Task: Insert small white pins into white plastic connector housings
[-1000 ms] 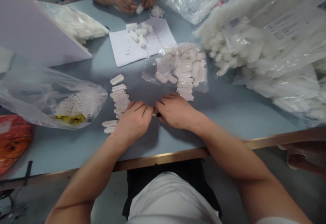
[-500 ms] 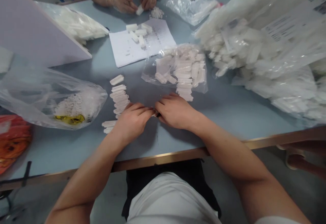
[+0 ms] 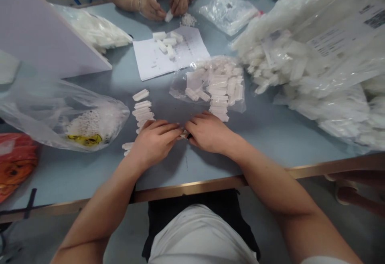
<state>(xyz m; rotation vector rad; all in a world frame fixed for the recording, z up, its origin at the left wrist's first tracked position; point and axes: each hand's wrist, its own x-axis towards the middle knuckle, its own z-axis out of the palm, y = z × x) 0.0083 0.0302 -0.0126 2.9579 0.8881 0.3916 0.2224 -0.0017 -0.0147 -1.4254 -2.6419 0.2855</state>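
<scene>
The left hand (image 3: 153, 144) and right hand (image 3: 209, 132) curl toward each other just above the tabletop (image 3: 216, 168), their grip closed from both sides on a small white plastic piece (image 3: 183, 135), mostly hidden between the fingertips. Its long axis seems to run sideways from hand to hand, roughly along the tabletop's near edge. Just beside the left hand, a column of white pieces (image 3: 143, 113) lies with each long axis crosswise. A clear plastic bag (image 3: 210, 83) of similar pieces sits just beyond the right hand. Farther across, a co-worker's hand (image 3: 179, 1) is near another white piece (image 3: 169, 15).
</scene>
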